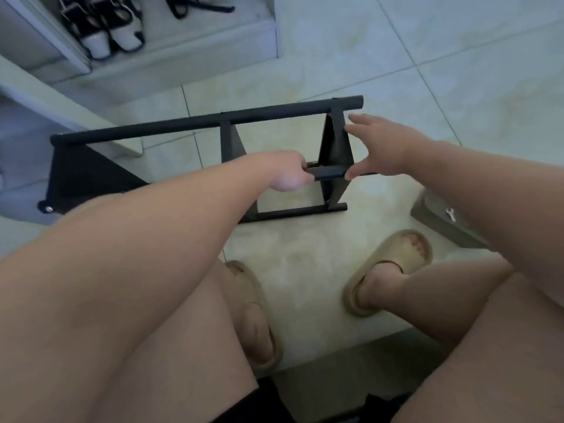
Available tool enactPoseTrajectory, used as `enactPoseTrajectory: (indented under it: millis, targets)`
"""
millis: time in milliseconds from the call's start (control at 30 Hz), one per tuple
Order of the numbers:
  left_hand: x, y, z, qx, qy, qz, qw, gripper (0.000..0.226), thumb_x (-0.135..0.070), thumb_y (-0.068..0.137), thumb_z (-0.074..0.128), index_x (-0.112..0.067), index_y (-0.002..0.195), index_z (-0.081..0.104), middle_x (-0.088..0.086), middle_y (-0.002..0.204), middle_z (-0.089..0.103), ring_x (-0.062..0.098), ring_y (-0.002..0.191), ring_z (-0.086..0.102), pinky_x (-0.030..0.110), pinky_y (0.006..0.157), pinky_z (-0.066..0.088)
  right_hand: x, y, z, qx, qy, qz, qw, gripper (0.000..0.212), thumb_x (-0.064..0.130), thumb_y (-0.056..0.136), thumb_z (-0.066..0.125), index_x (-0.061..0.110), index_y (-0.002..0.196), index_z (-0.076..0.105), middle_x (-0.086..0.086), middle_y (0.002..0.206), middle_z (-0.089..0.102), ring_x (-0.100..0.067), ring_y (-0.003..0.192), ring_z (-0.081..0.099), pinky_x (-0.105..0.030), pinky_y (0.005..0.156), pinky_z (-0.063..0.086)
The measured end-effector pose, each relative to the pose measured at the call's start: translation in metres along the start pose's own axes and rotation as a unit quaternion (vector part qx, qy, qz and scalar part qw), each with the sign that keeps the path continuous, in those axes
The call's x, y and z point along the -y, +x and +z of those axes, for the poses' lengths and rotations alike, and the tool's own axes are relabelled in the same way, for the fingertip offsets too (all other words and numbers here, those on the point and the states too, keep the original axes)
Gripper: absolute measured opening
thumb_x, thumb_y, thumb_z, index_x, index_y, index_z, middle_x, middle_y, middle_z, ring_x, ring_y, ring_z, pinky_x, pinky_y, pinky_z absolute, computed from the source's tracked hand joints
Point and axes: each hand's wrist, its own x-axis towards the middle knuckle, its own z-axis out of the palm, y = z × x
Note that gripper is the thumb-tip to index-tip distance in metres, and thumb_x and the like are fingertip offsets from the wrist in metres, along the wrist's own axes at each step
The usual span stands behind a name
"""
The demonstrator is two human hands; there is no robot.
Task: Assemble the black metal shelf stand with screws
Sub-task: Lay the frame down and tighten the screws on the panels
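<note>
While the black shelf stand [183, 125] lies on the tiled floor [457, 71], L hand [288, 175] has its grip clamped round a short black bar [328, 172]; R hand [384, 148] grip spread apart, thumb touching bar end.

Both arms are reaching fwd & down from the near side, bare forearms converging twd the middle. L hand [290, 175] is curling its fingers round a short black bar [328, 172], w/ the back of the hand facing up. R hand [384, 148] is spreading wide, palm facing left. Its thumb tip is meeting the bar's right end & its fingers are stretching toward the far side, straight & apart. The hands are sitting near each other, not touching.
</note>
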Motion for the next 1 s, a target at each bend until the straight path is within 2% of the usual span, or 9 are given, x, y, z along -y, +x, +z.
enactPoseTrajectory:
  millis: [100, 167, 233, 333, 433, 600, 700, 833, 1000]
  targets:
    - [0.002, -0.001, -0.011, -0.083, 0.034, -0.019, 0.996, 0.047, -0.021, 0.097, 0.048, -0.016, 0.144, 0.042, 0.012, 0.131, 0.057, 0.033, 0.113, 0.055, 0.041, 0.095, 0.047, 0.006, 0.014, -0.005, -0.084, -0.004, 0.062, 0.995, 0.051, 0.043, 0.093, 0.068, 0.018, 0.136, 0.056, -0.006, 0.141, 0.053, -0.03, 0.129, 0.05, -0.044, 0.091, 0.049]
    - [-0.001, -0.002, -0.016, -0.095, 0.034, -0.041, 0.994, 0.059, -0.019, 0.094, 0.048, -0.02, 0.151, 0.032, 0.013, 0.139, 0.051, 0.037, 0.122, 0.051, 0.047, 0.102, 0.046, 0.012, 0.017, -0.004, -0.083, 0.028, 0.084, 0.993, 0.039, 0.036, 0.096, 0.064, 0.017, 0.129, 0.058, -0.007, 0.128, 0.058, -0.031, 0.12, 0.054, -0.041, 0.085, 0.048]
    - [-0.007, -0.003, -0.021, -0.089, 0.034, -0.055, 0.994, 0.062, -0.022, 0.094, 0.05, -0.02, 0.153, 0.03, 0.013, 0.143, 0.048, 0.038, 0.126, 0.048, 0.047, 0.104, 0.045, 0.01, 0.014, -0.005, -0.051, 0.04, 0.066, 0.996, 0.047, 0.036, 0.096, 0.064, 0.017, 0.137, 0.052, -0.005, 0.136, 0.053, -0.029, 0.128, 0.047, -0.046, 0.097, 0.048]
    - [-0.025, -0.007, -0.028, -0.086, 0.04, -0.051, 0.994, 0.059, -0.03, 0.095, 0.052, -0.022, 0.151, 0.035, 0.01, 0.144, 0.048, 0.037, 0.127, 0.046, 0.048, 0.105, 0.043, -0.01, -0.006, -0.02, -0.049, 0.023, 0.057, 0.997, 0.069, 0.04, 0.098, 0.062, 0.02, 0.156, 0.032, -0.002, 0.162, 0.032, -0.024, 0.151, 0.022, -0.049, 0.116, 0.034]
    - [-0.057, -0.009, -0.034, -0.101, 0.043, -0.021, 0.994, 0.049, -0.044, 0.096, 0.05, -0.022, 0.14, 0.045, 0.009, 0.136, 0.053, 0.036, 0.124, 0.046, 0.048, 0.106, 0.041, -0.04, -0.04, -0.036, -0.044, 0.028, 0.081, 0.995, 0.077, 0.044, 0.099, 0.06, 0.024, 0.162, 0.019, 0.003, 0.169, 0.017, -0.02, 0.156, 0.01, -0.048, 0.122, 0.025]
    - [-0.132, -0.008, -0.034, -0.114, 0.052, 0.049, 0.991, 0.066, -0.054, 0.096, 0.047, -0.026, 0.154, 0.03, 0.004, 0.156, 0.038, 0.036, 0.142, 0.031, 0.048, 0.113, 0.033, -0.099, -0.101, -0.046, -0.077, 0.034, 0.13, 0.988, 0.074, 0.041, 0.099, 0.061, 0.024, 0.161, 0.024, 0.002, 0.167, 0.023, -0.021, 0.154, 0.018, -0.047, 0.12, 0.029]
    - [-0.164, -0.001, -0.031, -0.079, 0.068, 0.09, 0.991, 0.068, -0.052, 0.098, 0.048, -0.027, 0.157, 0.025, 0.003, 0.16, 0.032, 0.033, 0.146, 0.027, 0.046, 0.114, 0.032, -0.133, -0.126, -0.028, -0.077, 0.045, 0.172, 0.981, 0.071, 0.039, 0.099, 0.061, 0.023, 0.16, 0.028, -0.001, 0.165, 0.031, -0.024, 0.15, 0.028, -0.043, 0.119, 0.031]
    - [-0.194, 0.025, -0.02, -0.015, 0.07, 0.125, 0.99, 0.064, -0.043, 0.1, 0.054, -0.02, 0.155, 0.032, 0.001, 0.158, 0.036, 0.025, 0.144, 0.036, 0.035, 0.111, 0.031, -0.171, -0.126, 0.005, -0.004, 0.08, 0.228, 0.97, 0.065, 0.039, 0.099, 0.059, 0.024, 0.157, 0.034, -0.006, 0.156, 0.046, -0.028, 0.141, 0.044, -0.038, 0.114, 0.037]
    - [-0.211, 0.091, 0.008, 0.055, 0.116, 0.135, 0.982, 0.065, -0.04, 0.1, 0.056, -0.021, 0.155, 0.028, 0.003, 0.153, 0.044, 0.026, 0.139, 0.042, 0.036, 0.11, 0.035, -0.226, -0.089, 0.053, 0.086, 0.094, 0.261, 0.957, 0.056, 0.04, 0.1, 0.056, 0.021, 0.151, 0.046, -0.005, 0.147, 0.056, -0.029, 0.133, 0.053, -0.037, 0.109, 0.044]
